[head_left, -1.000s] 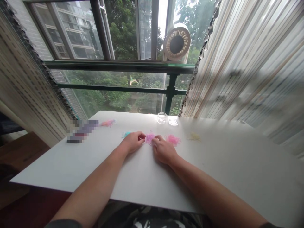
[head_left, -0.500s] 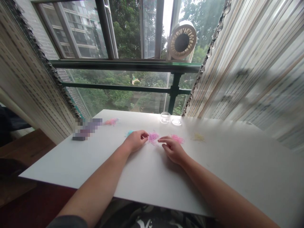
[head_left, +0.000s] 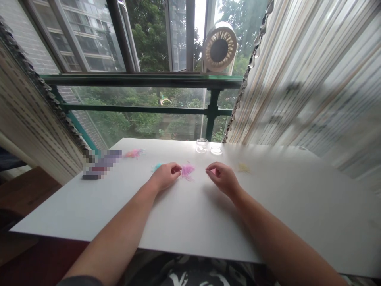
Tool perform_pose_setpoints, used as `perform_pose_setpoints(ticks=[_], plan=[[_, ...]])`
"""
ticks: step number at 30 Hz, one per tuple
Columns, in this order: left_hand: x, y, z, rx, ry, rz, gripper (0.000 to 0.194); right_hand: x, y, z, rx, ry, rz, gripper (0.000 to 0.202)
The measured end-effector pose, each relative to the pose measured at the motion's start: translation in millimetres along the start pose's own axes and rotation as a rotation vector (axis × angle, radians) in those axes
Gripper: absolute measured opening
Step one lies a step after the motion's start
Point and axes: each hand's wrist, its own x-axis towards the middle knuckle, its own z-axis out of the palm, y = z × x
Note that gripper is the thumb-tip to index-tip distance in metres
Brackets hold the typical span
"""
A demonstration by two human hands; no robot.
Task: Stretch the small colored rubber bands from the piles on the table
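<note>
**Both hands parked by the purple pile on the worktop**

We're at a white worktop (head_left: 178, 214) pushed up against a big window. Our landmark is the purple pile (head_left: 187, 171) of tiny thin bits, roughly mid-worktop.

Our left hand (head_left: 165, 175) sits just left of the purple pile, fingers curled in loosely and the fingertips right at the pile's edge. Can't really tell if it's pinching anything, too small to see. Our right hand (head_left: 224, 177) is a bit to the right of the pile, apart from it, fingers curled with thumb and forefinger pinched together; a speck of pink shows there, but we can't tell if it's actually held.

Other stuff relative to the purple pile: a teal pile (head_left: 156, 167) peeks out just beyond the left hand, an orange-pink pile (head_left: 133, 153) sits further left and back, a yellow pile (head_left: 243, 168) is off to the right past the right hand. Behind the pile, near the window edge, there's a small clear jar (head_left: 202, 145) with its lid (head_left: 216, 150) lying beside it.
</note>
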Motion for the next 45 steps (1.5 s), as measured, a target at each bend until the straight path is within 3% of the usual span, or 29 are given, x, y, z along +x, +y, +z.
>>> perform_pose_setpoints(ticks=[5,9,29,33,36,38,41,45], plan=[[0,2,-2.3,-0.009,-0.014,-0.012,0.028,11,29,-27,-0.259,0.039,0.007,0.014],[0,4,-3.1,-0.021,-0.020,-0.027,0.030,15,43,-30,-0.316,0.010,0.087,0.015],[1,5,-4.6,0.055,-0.027,-0.007,0.035,15,39,-25,-0.208,-0.014,0.152,0.019],[4,5,2.3,0.140,0.048,0.121,0.056,15,39,-25,-0.103,0.091,0.152,0.024],[12,4,13.3,0.213,-0.003,0.206,0.087,15,39,-25,-0.056,0.154,0.166,0.022],[18,3,21.1,0.244,-0.055,0.201,0.096,15,38,-24,-0.050,0.156,0.168,0.021],[28,2,29.6,0.263,-0.086,0.194,0.089,15,33,-22,-0.048,0.140,0.155,0.020],[34,4,33.9,0.241,-0.041,0.257,0.061,14,26,-21,-0.083,0.138,0.117,0.017]])
